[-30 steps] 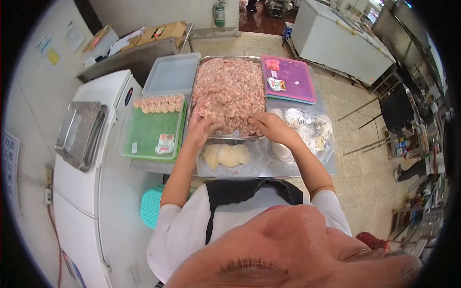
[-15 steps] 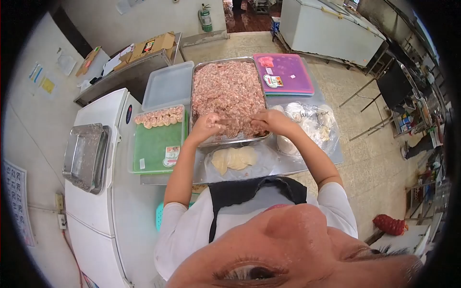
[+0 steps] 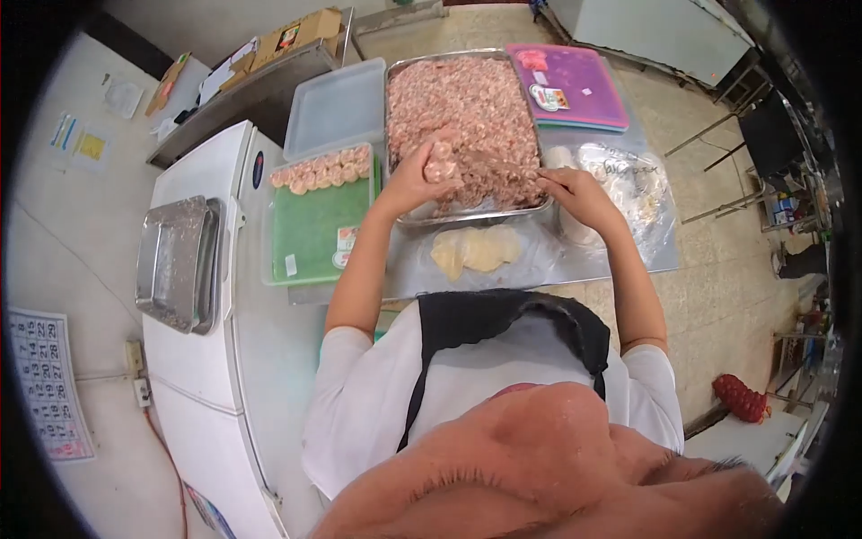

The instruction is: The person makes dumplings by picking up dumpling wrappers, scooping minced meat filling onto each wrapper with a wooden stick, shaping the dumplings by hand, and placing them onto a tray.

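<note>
My left hand (image 3: 415, 182) is curled around a meat-filled dumpling (image 3: 440, 169) over the near left part of a metal tray (image 3: 492, 215). Ground meat mixture (image 3: 462, 99) fills this tray. At its near right side my right hand (image 3: 576, 195) is closed, fingers pinched on a thin flat tool (image 3: 516, 168) that reaches into the meat; smears blur its exact kind. Pale dumpling wrappers (image 3: 476, 250) lie on plastic in front of the tray. Left of it, rows of filled dumplings (image 3: 323, 171) sit along the far edge of a green-bottomed container (image 3: 321, 220).
A clear plastic bag with white contents (image 3: 620, 202) lies right of the tray. Purple lids (image 3: 575, 90) are stacked behind it. A translucent container (image 3: 335, 110) stands at the back left. Metal pans (image 3: 172, 265) rest on the white fridge (image 3: 202, 368) to the left.
The view has tilted and shifted, so the table appears higher and further right. My left hand has turned up around the dumpling; my right hand has moved away from it, to the right.
</note>
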Available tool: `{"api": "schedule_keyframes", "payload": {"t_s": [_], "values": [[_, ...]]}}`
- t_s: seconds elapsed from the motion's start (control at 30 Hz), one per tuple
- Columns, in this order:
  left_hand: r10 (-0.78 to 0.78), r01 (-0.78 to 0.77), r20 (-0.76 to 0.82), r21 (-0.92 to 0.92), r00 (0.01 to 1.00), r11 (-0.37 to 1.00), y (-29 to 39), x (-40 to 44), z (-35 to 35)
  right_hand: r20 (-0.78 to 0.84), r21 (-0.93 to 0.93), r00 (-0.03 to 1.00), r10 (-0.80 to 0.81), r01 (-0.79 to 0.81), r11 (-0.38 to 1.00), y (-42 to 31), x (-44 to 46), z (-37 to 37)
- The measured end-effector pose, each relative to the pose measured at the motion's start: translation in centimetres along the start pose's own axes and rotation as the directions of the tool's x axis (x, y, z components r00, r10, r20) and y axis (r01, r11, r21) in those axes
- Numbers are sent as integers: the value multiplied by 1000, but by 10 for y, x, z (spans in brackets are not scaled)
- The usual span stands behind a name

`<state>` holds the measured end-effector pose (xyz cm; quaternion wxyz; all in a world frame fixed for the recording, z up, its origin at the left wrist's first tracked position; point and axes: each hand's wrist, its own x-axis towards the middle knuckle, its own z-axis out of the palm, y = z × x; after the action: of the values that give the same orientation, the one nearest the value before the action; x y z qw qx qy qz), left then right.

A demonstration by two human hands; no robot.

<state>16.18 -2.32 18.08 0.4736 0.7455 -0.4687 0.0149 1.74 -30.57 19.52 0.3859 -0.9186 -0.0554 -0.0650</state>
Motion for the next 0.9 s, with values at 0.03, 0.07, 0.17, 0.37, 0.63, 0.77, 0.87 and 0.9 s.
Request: {"api": "schedule_keyframes", "payload": {"t_s": [0.03, 0.07, 0.17, 0.37, 0.63, 0.77, 0.87, 0.9], "values": [[-35, 35, -20, -22, 999, 999, 14, 4, 2, 31, 32, 998, -46, 45, 998, -6, 0, 4], [-102, 106, 66, -64, 993, 992, 18, 3, 5, 57, 66, 994, -93, 89, 994, -15, 2, 11], [-162, 193, 317, -70, 934, 979, 18, 12, 4, 135, 159, 982, -134, 112, 981, -8, 4, 33], [-473, 517, 235, -193, 849, 834, 2, 11, 23, -36, -416, 975, -219, 184, 890, -20, 4, 0], [-590, 593, 71, -150, 805, 791, 6, -13, 25, 100, -432, 995, 17, 28, 901, 61, 24, 28], [-329, 328, -27, -57, 944, 943, 49, -5, 11, 135, -13, 991, -9, 11, 1000, 22, 9, -14], [-279, 278, 20, 46, 960, 960, 44, -8, 9, 175, 163, 972, -158, 130, 978, 0, 12, 16], [-290, 282, 71, 108, 954, 953, 45, -8, 4, 182, 170, 958, -221, 191, 967, -1, 13, 28]]}}
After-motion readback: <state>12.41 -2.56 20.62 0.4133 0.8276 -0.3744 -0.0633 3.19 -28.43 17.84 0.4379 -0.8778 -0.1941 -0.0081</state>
